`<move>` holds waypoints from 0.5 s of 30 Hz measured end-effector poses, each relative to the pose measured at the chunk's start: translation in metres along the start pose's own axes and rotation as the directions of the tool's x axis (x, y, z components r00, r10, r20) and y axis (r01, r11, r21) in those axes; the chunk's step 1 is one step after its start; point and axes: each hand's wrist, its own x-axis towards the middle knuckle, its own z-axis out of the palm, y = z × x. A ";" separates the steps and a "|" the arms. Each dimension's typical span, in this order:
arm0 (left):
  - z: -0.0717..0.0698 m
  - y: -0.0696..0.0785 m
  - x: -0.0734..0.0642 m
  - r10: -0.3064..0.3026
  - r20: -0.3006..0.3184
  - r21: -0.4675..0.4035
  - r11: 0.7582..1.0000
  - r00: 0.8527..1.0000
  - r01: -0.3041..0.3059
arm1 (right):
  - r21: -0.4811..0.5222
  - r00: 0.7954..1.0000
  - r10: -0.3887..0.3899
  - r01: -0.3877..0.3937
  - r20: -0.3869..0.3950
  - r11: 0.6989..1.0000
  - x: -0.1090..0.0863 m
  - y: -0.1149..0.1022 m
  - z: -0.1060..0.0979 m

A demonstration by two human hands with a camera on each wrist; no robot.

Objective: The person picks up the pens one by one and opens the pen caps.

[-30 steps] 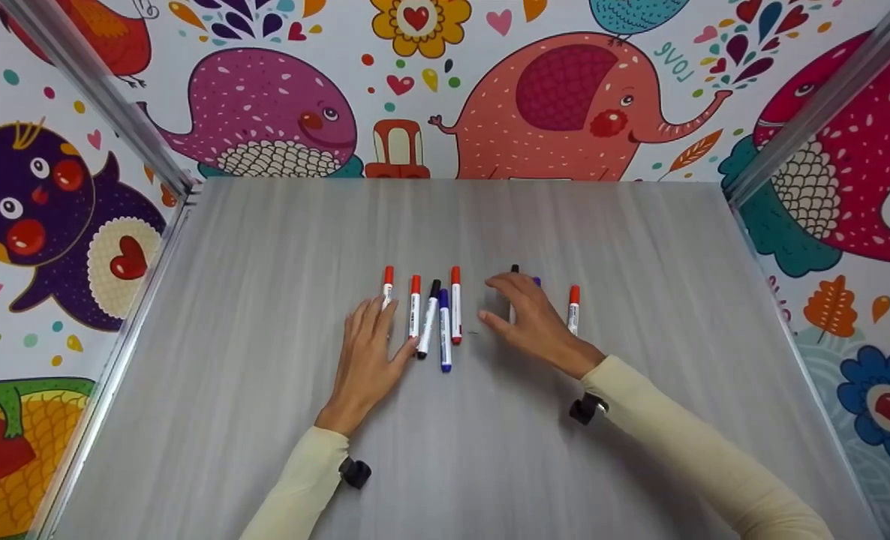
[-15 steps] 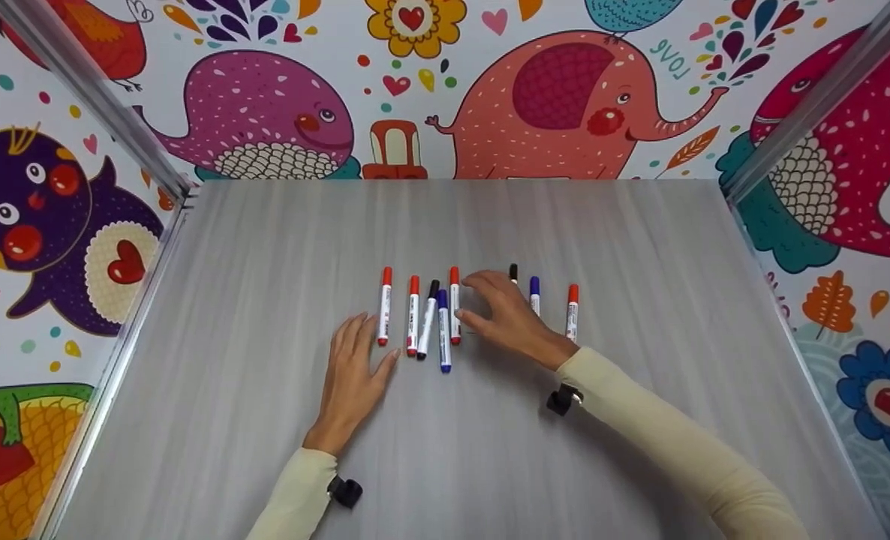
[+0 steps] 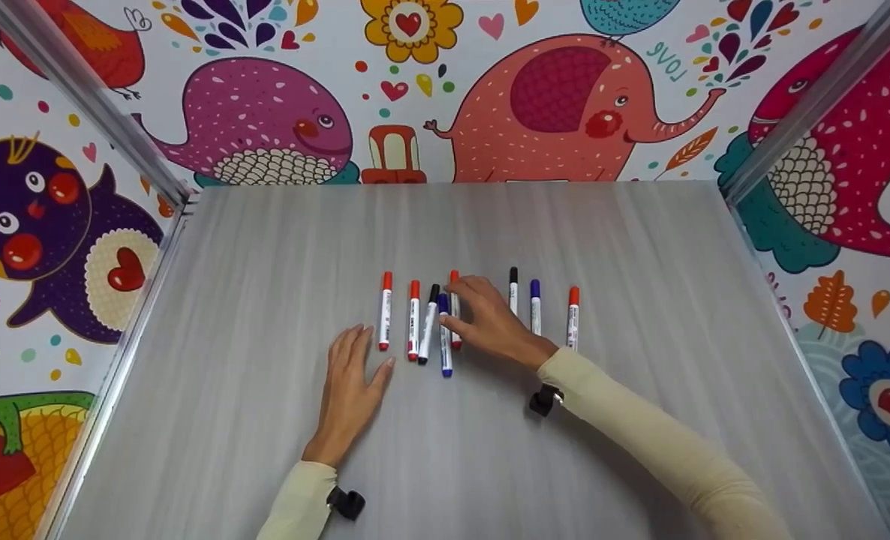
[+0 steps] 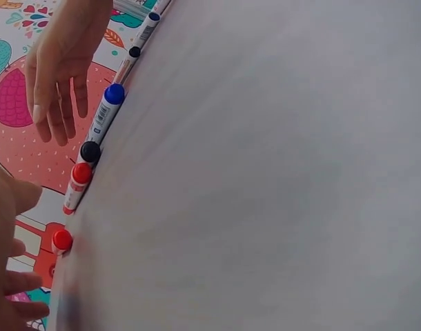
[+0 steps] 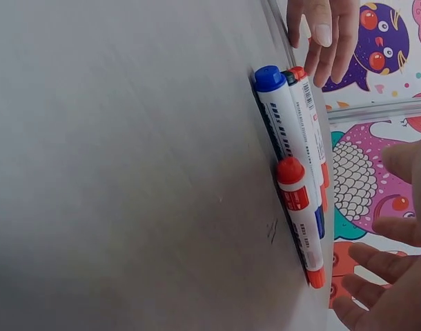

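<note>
Whiteboard markers lie in a loose row on the table. My right hand (image 3: 486, 319) hovers over a red marker (image 5: 304, 231), covering part of it in the head view; in the right wrist view its fingers are spread and apart from the marker. Just left of it lie a blue marker (image 3: 446, 349), a black marker (image 3: 429, 326) and another red marker (image 3: 413, 322). My left hand (image 3: 349, 397), fingers extended and thumb apart, is beside the lower end of the leftmost red marker (image 3: 385, 315) and holds nothing.
Right of my right hand lie a second black marker (image 3: 513, 291), a second blue marker (image 3: 536, 307) and one more red marker (image 3: 573, 319). The grey table (image 3: 265, 262) is bounded by patterned walls (image 3: 265, 105) and metal posts (image 3: 92, 97). A small dark scribble (image 5: 272, 231) marks the tabletop.
My right hand has moved left from over the right-hand black and blue markers to the middle red one. My left hand has drawn back from the leftmost red marker, uncovering it.
</note>
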 end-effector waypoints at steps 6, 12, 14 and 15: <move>0.000 0.000 -0.002 -0.020 0.008 0.003 1.000 1.000 0.020 | 0.001 1.000 0.002 -0.002 0.024 1.000 0.009 0.001 0.008; 0.003 -0.002 -0.002 -0.027 -0.013 0.015 1.000 1.000 0.027 | -0.004 0.997 -0.067 0.067 0.035 0.998 0.022 0.001 0.017; 0.005 -0.002 -0.003 -0.023 -0.026 0.021 1.000 0.999 0.023 | -0.005 0.996 -0.076 0.076 0.048 0.997 0.026 0.000 0.020; 0.007 -0.002 -0.003 -0.018 -0.033 0.026 0.999 0.999 0.019 | -0.004 0.996 -0.076 0.076 0.052 0.997 0.028 0.000 0.021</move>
